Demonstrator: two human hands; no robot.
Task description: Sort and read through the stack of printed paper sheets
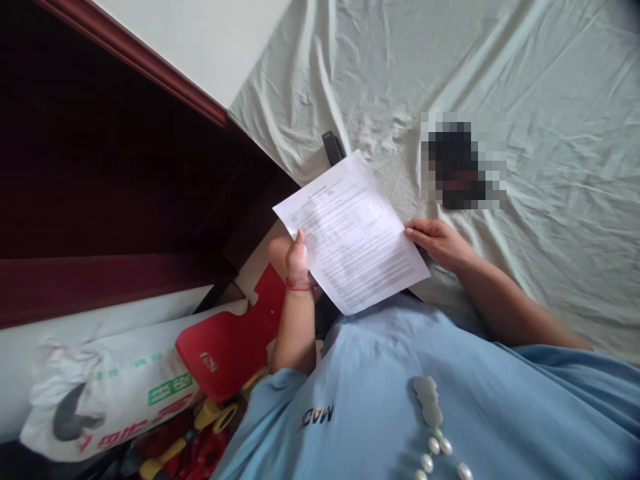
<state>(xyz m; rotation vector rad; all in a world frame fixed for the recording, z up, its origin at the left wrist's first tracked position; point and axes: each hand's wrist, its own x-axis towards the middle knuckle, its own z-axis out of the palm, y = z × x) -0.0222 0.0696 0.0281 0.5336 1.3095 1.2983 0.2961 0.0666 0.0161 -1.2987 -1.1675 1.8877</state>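
Note:
A white printed sheet of paper [350,233] is held up in front of me over the edge of a bed. My left hand [298,261], with a red band at the wrist, pinches the sheet's left edge. Fingers of my right hand [436,241] grip its right edge, and that forearm rests on the pale green bedsheet [550,133]. A dark clip-like object [333,147] shows just behind the paper's top corner.
A pixelated dark patch [463,163] lies on the bed past my right hand. Dark red wooden furniture [100,187] stands at left. Below it are a white printed sack [115,393] and a red and yellow toy [225,347].

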